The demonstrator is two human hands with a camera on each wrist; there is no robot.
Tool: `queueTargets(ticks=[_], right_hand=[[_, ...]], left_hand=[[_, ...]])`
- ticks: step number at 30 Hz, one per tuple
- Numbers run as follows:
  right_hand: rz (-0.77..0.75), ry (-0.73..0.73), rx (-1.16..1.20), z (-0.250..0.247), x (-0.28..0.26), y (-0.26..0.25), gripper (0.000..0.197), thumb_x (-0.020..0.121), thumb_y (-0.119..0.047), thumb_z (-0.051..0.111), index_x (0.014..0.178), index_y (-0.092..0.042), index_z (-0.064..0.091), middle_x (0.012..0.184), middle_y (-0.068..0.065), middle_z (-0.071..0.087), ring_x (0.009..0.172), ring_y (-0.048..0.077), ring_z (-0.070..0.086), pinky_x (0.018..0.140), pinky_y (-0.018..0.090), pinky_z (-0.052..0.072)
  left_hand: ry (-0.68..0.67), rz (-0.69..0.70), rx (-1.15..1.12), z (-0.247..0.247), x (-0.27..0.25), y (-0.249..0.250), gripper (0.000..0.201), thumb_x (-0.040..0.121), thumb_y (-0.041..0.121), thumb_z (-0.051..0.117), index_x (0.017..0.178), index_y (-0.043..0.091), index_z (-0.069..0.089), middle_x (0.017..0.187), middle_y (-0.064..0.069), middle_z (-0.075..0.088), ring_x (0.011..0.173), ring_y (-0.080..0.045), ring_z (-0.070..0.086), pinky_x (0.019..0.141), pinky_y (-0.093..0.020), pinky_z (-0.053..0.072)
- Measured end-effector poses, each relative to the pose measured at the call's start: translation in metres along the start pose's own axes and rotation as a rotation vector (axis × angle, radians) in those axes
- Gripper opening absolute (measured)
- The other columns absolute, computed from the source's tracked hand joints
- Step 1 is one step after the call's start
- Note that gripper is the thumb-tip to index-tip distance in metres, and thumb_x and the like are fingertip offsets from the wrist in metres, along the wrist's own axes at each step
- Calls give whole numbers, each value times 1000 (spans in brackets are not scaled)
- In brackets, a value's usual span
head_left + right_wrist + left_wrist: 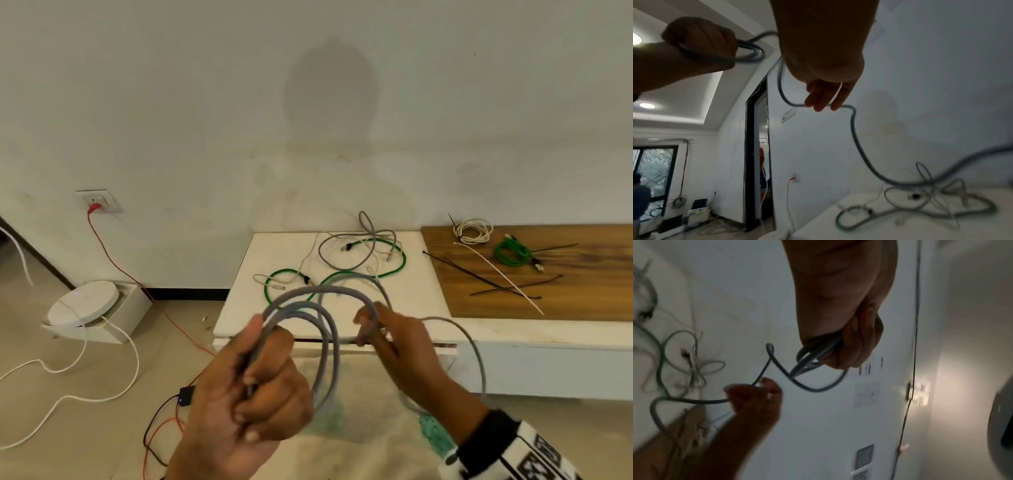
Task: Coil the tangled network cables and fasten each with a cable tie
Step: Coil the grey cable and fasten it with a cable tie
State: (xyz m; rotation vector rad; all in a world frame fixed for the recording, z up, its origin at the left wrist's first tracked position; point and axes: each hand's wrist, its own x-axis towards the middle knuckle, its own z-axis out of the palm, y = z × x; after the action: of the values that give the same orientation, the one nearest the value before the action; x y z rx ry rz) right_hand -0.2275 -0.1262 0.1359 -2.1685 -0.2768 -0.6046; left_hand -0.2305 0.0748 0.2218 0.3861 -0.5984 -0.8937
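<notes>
My left hand (253,383) clamps the grey cable (329,342) loops, right hand (387,339) pinches its springy, light tail; best gripped where loops cross.

Head view evenly lit, soft; faint head-shaped shadow on the wall (329,92) above the table (281,253). Slight motion blur on the left hand (250,394). Both wrist views dim, hands backlit, cables smeared. Ceiling lights (647,105) glare left of the doorway (756,162). Edges bend.
</notes>
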Motion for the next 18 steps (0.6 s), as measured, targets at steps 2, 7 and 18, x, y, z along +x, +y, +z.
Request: queueTargets(ticks=[2,7,18], right_hand=[[41,-56,185,20,-17,-2,32,96,-51,33,89,-30,55,85,-12,61,80,9,60,68,33,51],[-24,415,449,27,-20,-35,11,87,-30,42,89,-26,52,81,-2,51,72,23,50,60,32,43],[249,121,880,19,-14,-84,38,87,-52,53,120,-38,40,96,4,68,91,19,68,79,22,51]], left_hand=[[-31,33,-14,3,2,5,38,102,29,25,67,15,31,38,3,20,32,-11,18,38,-24,13],[42,57,-59,0,2,5,46,102,41,15,68,14,30,41,1,20,35,-13,18,41,-26,12],[89,84,-100,-1,1,2,53,101,40,12,62,13,34,41,-4,24,39,-16,25,49,-28,27]])
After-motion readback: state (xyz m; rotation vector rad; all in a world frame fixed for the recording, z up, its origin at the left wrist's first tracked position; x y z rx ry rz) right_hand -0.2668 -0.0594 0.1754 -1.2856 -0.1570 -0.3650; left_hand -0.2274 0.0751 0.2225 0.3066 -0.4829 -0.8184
